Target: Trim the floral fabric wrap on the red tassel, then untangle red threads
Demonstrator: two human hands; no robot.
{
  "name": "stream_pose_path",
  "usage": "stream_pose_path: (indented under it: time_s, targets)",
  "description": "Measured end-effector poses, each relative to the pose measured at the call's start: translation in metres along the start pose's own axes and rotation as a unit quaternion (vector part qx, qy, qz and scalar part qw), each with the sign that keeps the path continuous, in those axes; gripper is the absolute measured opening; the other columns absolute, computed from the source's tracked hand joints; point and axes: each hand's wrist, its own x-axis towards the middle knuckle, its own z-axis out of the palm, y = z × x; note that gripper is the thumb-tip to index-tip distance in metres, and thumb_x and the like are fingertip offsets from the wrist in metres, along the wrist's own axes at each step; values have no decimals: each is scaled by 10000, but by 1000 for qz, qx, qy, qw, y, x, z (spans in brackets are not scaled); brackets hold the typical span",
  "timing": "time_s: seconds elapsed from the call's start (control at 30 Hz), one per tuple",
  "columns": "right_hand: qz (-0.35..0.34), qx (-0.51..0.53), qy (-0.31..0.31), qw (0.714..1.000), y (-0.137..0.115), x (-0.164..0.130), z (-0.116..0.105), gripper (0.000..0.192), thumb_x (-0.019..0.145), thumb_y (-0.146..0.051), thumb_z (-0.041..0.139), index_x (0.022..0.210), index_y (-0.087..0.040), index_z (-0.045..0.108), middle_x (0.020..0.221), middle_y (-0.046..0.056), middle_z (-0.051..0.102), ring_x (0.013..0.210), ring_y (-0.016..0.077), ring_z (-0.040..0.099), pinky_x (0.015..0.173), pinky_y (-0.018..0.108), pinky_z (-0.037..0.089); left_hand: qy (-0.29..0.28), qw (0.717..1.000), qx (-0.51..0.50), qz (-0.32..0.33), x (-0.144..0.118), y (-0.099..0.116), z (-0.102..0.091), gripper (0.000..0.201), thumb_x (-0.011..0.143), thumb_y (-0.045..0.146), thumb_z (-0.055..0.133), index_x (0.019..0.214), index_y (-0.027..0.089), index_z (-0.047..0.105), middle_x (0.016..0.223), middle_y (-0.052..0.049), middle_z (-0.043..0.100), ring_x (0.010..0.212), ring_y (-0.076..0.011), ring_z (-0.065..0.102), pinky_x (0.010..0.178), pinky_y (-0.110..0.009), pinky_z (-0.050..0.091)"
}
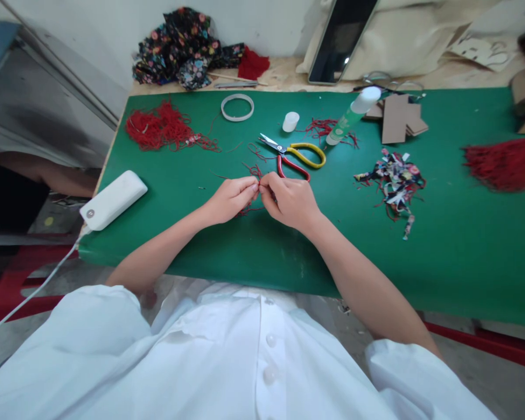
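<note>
- Step in hand, as judged: fine work on a short red thread (259,184), knotting or twisting it. The thread sits at the middle of the green bench (254,251), just below the scissors (294,157).
- Left hand (231,198): grip pressed together, thumb and fingertips pinching one end of the thread.
- Right hand (289,201): grip pressed together, pinching the other end. The two hands touch at the fingertips.
- Next move calls for: steady tension between both pinches and small finger motions; the thread is thin and partly hidden by the fingers.
- Loose red strands (252,170) lie on the bench just above the hands.
- Containers: the small white cap (290,121) stands alone and its inside cannot be seen. The glue stick (352,115) lies tilted, its own cap on.
- No tray or box holds the supplies: the red thread pile (164,125) and the fabric scraps (394,181) lie bare on the bench.
</note>
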Motion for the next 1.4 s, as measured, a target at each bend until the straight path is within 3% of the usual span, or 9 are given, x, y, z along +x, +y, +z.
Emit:
stream_pose_path:
  time_s: [0.73,1.4]
  targets:
    - [22,-27,-69,997,-3,1,-2,357,976,-291,282,910,-152,604,650,47,644,550,139,513,525,275,244,-4,1000,9,-2,1,-3,1,305,923,388,363,702,186,422,590,42,412,581,-82,408,581,-230,310]
    - [28,-48,-84,995,-3,2,-1,414,989,-297,239,921,-140,616,655,61,660,555,150,538,510,290,205,-4,1000,10,-2,1,-4,2,282,925,350,367,705,185,426,585,42,407,570,-79,404,562,-227,306]
